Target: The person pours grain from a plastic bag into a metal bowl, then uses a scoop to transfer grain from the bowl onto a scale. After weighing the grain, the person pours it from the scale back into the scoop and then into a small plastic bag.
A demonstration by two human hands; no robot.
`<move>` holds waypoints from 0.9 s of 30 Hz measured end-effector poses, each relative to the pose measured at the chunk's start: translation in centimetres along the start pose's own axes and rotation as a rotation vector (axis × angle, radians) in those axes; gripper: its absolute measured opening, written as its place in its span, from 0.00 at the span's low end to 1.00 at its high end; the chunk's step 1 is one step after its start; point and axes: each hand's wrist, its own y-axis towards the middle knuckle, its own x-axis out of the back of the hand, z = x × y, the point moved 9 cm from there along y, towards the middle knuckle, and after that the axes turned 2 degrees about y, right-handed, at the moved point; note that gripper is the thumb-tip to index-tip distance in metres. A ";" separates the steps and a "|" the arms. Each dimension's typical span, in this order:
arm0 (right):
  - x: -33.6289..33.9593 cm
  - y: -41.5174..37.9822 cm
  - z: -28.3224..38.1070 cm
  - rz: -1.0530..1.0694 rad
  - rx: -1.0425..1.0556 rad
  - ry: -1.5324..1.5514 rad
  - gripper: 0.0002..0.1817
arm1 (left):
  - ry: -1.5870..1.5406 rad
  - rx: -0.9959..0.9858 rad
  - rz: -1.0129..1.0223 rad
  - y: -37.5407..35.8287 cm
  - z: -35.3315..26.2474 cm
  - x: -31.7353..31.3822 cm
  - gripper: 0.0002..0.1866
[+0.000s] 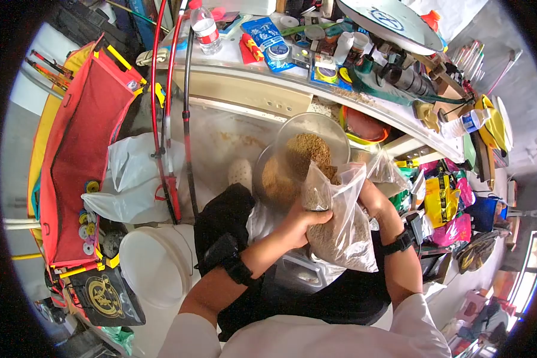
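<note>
A clear plastic bag point(347, 235) of fine grey-brown grains leans over my lap, its loose top crumpled upward. My left hand point(304, 225) grips the bag's left side, thumb across the front. On the other side my right hand point(373, 200) holds the bag's upper edge, its fingers partly hidden behind the plastic. Just beyond the bag is a round see-through bowl point(286, 122) with coarse golden-brown grains point(309, 148) in it. A metal basin point(259, 173) with paler brown meal point(275, 179) sits below and left of that bowl, partly covered by it.
A white bucket point(152, 265) stands left of my legs. Red and black rods point(172, 119) rise beside a white plastic bag point(131, 173) and an open red case point(80, 155). Ahead, a cluttered table point(238, 74) carries a bottle point(205, 30) and packets. Colourful bags point(441, 197) are at right.
</note>
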 end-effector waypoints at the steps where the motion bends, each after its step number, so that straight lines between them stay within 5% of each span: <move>1: -0.2 -0.3 0.7 -0.028 0.001 0.002 0.25 | 0.000 0.019 0.016 -0.1 0.0 -0.4 0.28; 8: -1.9 -1.0 1.7 0.095 -0.040 0.366 0.37 | 0.004 0.010 0.019 0.1 0.2 -0.2 0.28; 14: -1.3 -0.2 1.0 0.125 0.047 0.265 0.42 | -0.031 -0.010 0.024 0.1 -0.2 -0.3 0.28; 27: -1.4 -0.3 1.4 0.047 -0.030 0.193 0.30 | 0.077 -0.053 0.076 -0.1 -0.9 -0.9 0.36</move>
